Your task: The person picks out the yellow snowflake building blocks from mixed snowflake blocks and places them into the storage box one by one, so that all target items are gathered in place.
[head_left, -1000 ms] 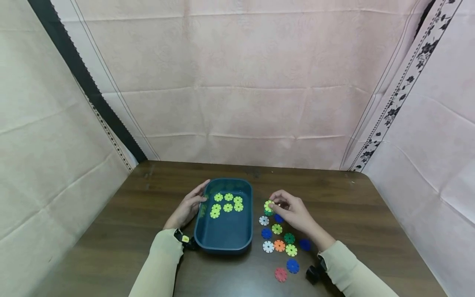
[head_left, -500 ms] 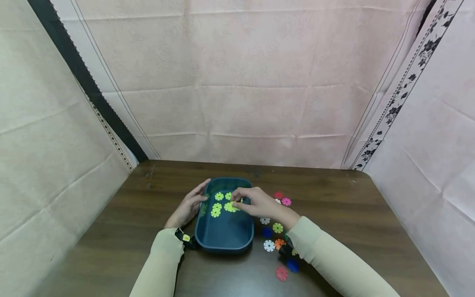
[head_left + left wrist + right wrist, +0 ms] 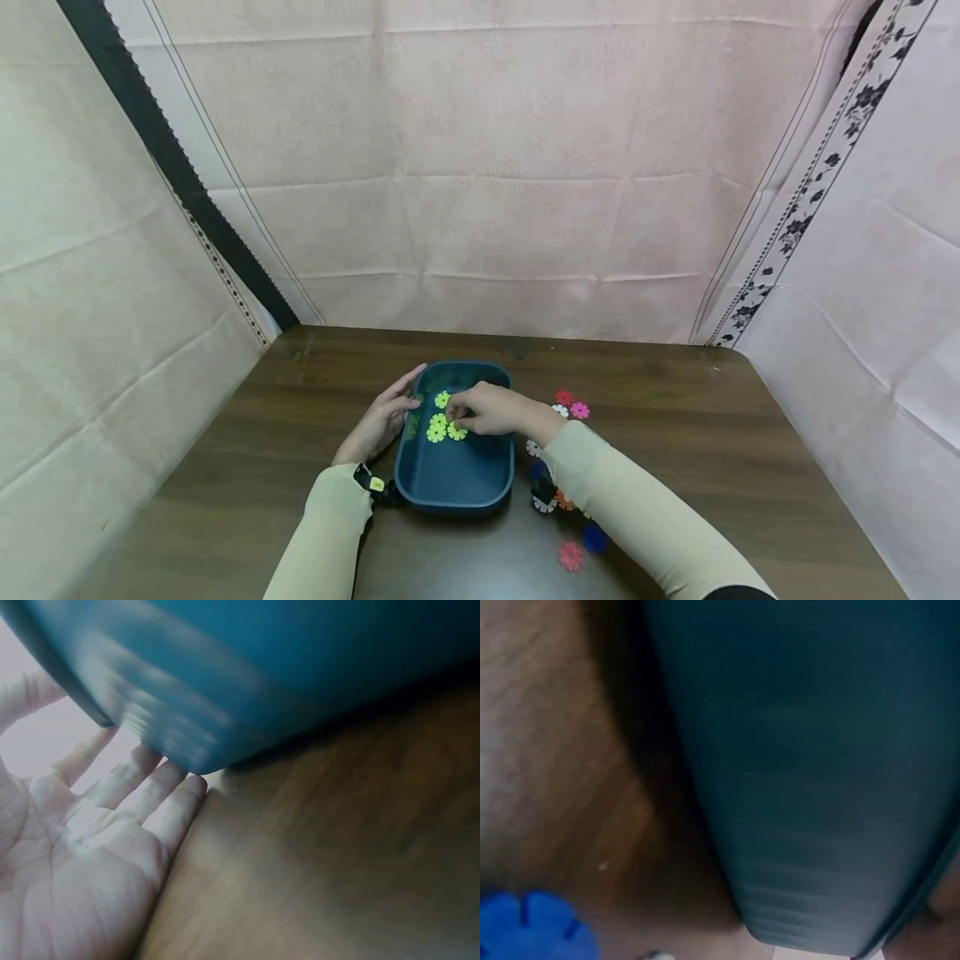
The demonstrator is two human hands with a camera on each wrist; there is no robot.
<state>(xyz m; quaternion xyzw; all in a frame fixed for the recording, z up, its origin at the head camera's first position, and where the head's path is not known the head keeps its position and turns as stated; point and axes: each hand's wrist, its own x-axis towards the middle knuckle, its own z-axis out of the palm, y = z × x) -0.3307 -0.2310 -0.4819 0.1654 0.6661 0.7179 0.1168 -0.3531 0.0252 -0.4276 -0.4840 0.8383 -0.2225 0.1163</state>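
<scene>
A dark blue-green tray (image 3: 453, 492) holds several yellow-green notched flower discs (image 3: 437, 432) towards its far left part. My left hand (image 3: 384, 421) rests against the tray's left side, thumb at the rim. In the left wrist view the left fingers (image 3: 161, 791) lie fairly straight against the outer wall. Over the tray, my right hand (image 3: 491, 410) pinches a yellow-green flower disc (image 3: 457, 432) between thumb and fingertips. That hand covers the discs on the tray's right side. Its fingers barely show in the right wrist view, where the tray wall (image 3: 810, 787) fills much of the picture.
Right of the tray, loose flower discs lie on the wooden table (image 3: 360, 358): a red disc (image 3: 564, 397), a pink disc (image 3: 580, 410), a blue disc (image 3: 594, 538), a rose-red disc (image 3: 570, 556) and others partly under the right forearm. Cloth (image 3: 495, 233) hangs behind.
My right hand has carried a yellow-green disc from the loose pieces leftward into the tray and further left among the others. The left hand and tray have hardly moved.
</scene>
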